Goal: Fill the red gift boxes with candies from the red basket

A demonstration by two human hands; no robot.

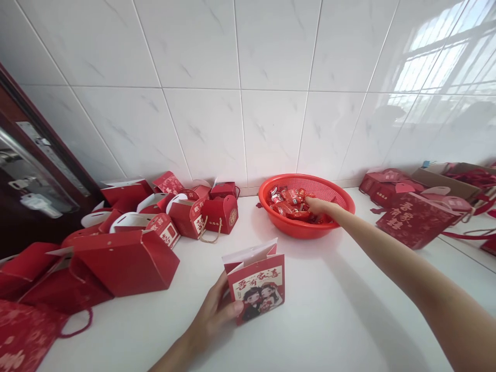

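My left hand (217, 309) grips a red paper gift box (256, 294) by its left side, thumb on the front and fingers behind. The box stands upright with its top open, and its front shows a cartoon couple under Chinese characters. My right hand (318, 206) reaches into a red plastic basket (306, 231) and touches the wrapped candies (289, 199) inside. Its fingertips are hidden among the red wrappers, so what they hold, if anything, does not show.
Several red gift boxes (127, 263) crowd the table's left side, some with open tops. More red boxes (416, 219) and a brown carton (445, 181) stand at the right. A white tiled wall (271, 129) rises behind; a dark door (34, 165) with keys is at the left.
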